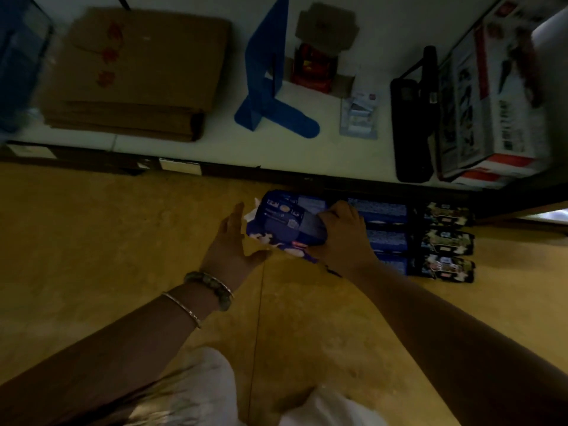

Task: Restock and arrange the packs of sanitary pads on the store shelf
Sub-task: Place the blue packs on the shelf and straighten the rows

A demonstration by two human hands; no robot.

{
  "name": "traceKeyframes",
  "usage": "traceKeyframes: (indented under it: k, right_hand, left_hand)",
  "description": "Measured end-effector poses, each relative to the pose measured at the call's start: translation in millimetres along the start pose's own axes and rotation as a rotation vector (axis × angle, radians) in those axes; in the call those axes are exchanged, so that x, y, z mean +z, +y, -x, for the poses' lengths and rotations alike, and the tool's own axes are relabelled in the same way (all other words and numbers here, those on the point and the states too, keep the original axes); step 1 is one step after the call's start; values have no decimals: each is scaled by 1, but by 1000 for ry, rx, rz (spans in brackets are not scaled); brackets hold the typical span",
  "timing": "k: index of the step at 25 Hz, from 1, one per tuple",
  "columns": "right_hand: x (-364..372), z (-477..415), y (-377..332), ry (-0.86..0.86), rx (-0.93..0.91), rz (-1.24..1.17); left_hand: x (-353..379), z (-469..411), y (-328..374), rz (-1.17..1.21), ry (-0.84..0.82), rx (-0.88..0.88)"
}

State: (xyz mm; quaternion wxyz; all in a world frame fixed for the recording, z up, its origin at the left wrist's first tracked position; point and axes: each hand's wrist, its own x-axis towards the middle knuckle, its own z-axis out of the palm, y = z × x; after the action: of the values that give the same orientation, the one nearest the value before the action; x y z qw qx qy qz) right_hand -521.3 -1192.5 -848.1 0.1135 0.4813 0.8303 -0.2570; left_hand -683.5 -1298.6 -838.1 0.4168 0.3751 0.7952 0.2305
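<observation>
A dark blue pack of sanitary pads (285, 226) lies on the yellowish lower shelf (123, 229), tilted a little. My right hand (341, 238) grips its right end, fingers curled over the top. With fingers spread and straight, my left hand (233, 244) touches the pack's left end. More blue packs (385, 232) stand in a row just right of my right hand, partly hidden by it. Beyond them sit three dark packs with pale printing (445, 241).
A white upper shelf (215, 139) holds flattened cardboard boxes (135, 75), a blue divider (270, 78), a small red box (313, 67), a black case (412, 124) and a large printed carton (491, 103). Its dark front rail (276, 172) overhangs the packs.
</observation>
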Motion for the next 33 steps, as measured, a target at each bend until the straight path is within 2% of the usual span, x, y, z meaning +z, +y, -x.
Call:
traceKeyframes:
  k: [3,7,11,14,17,19,22,23,27,33]
  right_hand:
    - [-40,22,-10,-24,-32,-145]
    - [-102,52,-20,-92,3,-365]
    - [-163,86,-31,-125,79,-767]
    - [-207,112,-39,-53,97,-865]
    - [-264,143,-54,101,135,-964]
    - [-302,167,-67,167,128,-1045]
    - [-362,210,-88,220,79,-1108]
    - [-383,225,-96,251,61,-1108]
    - [-458,283,-117,387,-36,-1106]
    - [-540,362,-121,475,-136,-1044]
  left_hand:
    - [-15,12,21,-6,9,46]
    - [-37,34,55,347,-153,16]
    - [-60,73,107,329,-58,110]
    - [-80,101,147,389,25,99]
    - [-101,141,193,363,103,11]
    - [-116,169,230,477,134,46]
    - [-147,210,286,735,107,-18]
    - [-158,225,301,753,92,-12]
    - [-194,282,356,690,159,144]
    - [-228,343,441,678,178,376]
